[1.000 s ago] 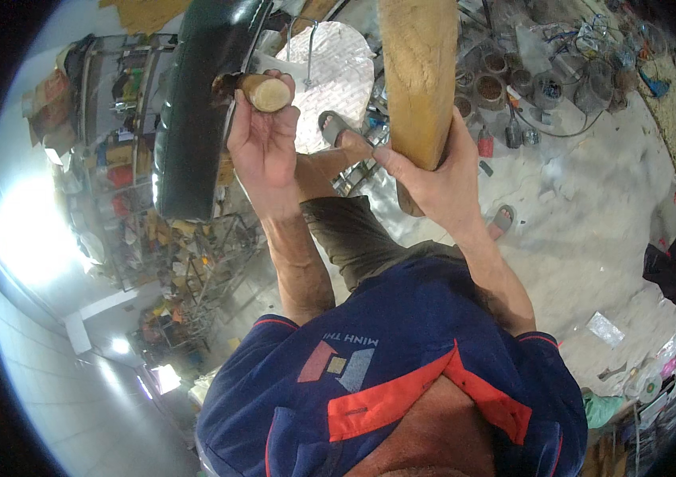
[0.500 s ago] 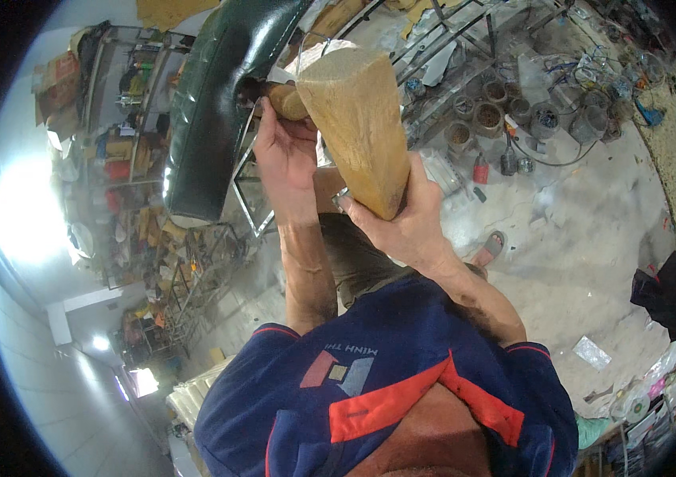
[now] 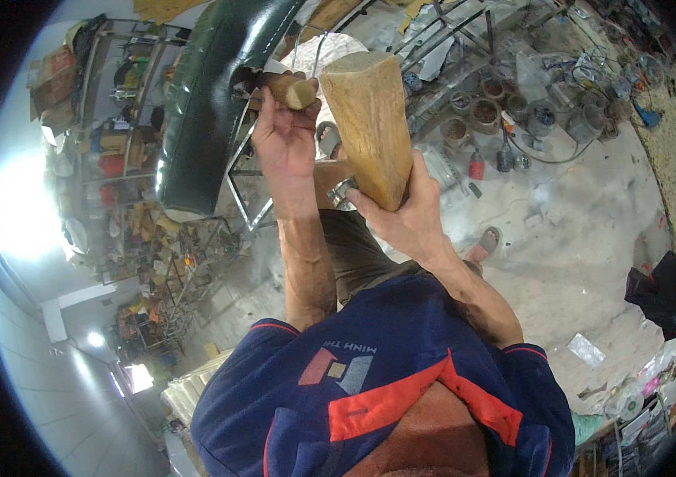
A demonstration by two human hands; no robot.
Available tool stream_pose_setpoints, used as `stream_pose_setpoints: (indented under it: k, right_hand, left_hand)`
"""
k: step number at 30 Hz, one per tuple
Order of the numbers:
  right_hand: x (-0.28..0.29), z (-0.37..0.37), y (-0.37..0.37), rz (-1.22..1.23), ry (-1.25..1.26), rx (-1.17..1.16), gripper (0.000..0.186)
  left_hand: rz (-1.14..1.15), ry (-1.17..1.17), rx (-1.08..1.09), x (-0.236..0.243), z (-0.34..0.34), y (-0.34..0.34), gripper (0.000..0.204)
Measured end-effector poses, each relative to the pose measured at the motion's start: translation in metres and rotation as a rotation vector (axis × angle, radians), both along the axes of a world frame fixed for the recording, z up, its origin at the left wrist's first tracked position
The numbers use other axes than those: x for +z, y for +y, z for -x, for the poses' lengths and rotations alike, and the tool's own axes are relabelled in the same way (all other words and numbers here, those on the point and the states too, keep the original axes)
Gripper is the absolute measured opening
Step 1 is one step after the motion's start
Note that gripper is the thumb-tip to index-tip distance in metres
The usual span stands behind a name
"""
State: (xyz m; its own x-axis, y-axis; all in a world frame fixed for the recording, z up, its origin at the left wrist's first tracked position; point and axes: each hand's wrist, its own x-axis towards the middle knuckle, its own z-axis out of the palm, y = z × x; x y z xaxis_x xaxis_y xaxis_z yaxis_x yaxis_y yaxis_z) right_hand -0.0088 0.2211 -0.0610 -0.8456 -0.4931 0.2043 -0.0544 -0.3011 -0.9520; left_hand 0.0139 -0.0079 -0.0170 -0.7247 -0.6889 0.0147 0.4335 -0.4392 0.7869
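Note:
My left hand is closed round a short wooden handle. Its far end meets the side of a dark green padded cushion, where the cover dents; whatever tip lies there is hidden. In my right hand is a thick, wedge-shaped wooden block, gripped at its narrow lower end. The block's broad end is up beside the handle, with a small gap between them. A shiny metal piece shows next to my right thumb; whether I hold it is unclear.
A thin metal frame stands under the cushion. Several containers of small parts sit on the floor at the far right, with a red bottle nearby. A black cloth item lies at the right. Cluttered shelving fills the left.
The wooden block has swung right, away from the handle's end, with my right hand. The handle's rounded end now shows. My left hand stays at the cushion.

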Motion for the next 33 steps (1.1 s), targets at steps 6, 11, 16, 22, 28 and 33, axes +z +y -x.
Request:
stream_pose_setpoints:
  k: [6, 11, 16, 22, 28, 33]
  right_hand:
    - [-0.003, 0.002, -0.001, 0.002, -0.04, -0.006, 0.059]
    - [0.03, 0.008, -0.002, 0.059, -0.007, 0.011, 0.056]
    - [0.05, 0.019, -0.009, 0.087, 0.122, -0.074, 0.057]
    - [0.023, 0.042, -0.039, -0.294, 0.241, 0.11, 0.054]
    - [0.049, 0.024, -0.029, 0.232, 0.164, -0.205, 0.056]
    - [0.011, 0.038, -0.045, -0.194, 0.232, 0.089, 0.055]
  left_hand:
    - [-0.105, 0.209, -0.29, 0.009, -0.003, -0.013, 0.033]
    - [-0.192, 0.318, -0.18, 0.011, 0.003, -0.014, 0.034]
    - [-0.265, 0.186, -0.037, 0.011, 0.01, -0.012, 0.032]
    - [-0.239, 0.333, -0.148, 0.0, 0.005, -0.027, 0.031]
    - [-0.011, 0.151, -0.002, 0.003, 0.014, -0.006, 0.031]
    - [-0.07, 0.216, -0.005, -0.003, 0.006, -0.015, 0.031]
